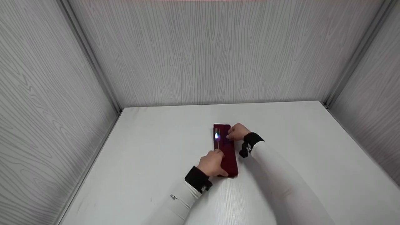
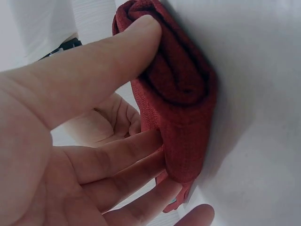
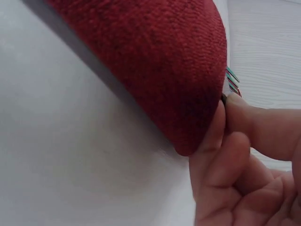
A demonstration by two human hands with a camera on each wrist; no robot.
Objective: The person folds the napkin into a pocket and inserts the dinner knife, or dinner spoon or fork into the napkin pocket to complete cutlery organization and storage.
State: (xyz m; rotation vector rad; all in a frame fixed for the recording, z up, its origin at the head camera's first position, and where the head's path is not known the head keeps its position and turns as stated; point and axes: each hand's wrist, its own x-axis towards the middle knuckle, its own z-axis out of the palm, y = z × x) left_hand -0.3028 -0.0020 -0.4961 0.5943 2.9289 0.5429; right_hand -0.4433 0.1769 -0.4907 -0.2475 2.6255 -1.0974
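A folded red cloth (image 1: 229,159) lies lengthwise on the white table, its near end showing rolled layers in the left wrist view. On its far left part rests a shiny, rainbow-tinted fork (image 1: 217,136), tines pointing away and handle running toward my left hand. My left hand (image 1: 212,163) holds the cloth's near part, thumb at the rolled end and fingers along the left side. At the far right edge my right hand (image 1: 238,132) pinches a small dark thing (image 3: 224,99) between thumb and forefinger, against the cloth. Its kind is mostly hidden.
The white table (image 1: 156,140) extends around the cloth on all sides. Grey wood-grain panels stand at the back (image 1: 200,53), left (image 1: 47,109) and right (image 1: 375,109). Black bands wrap both wrists below white sleeves.
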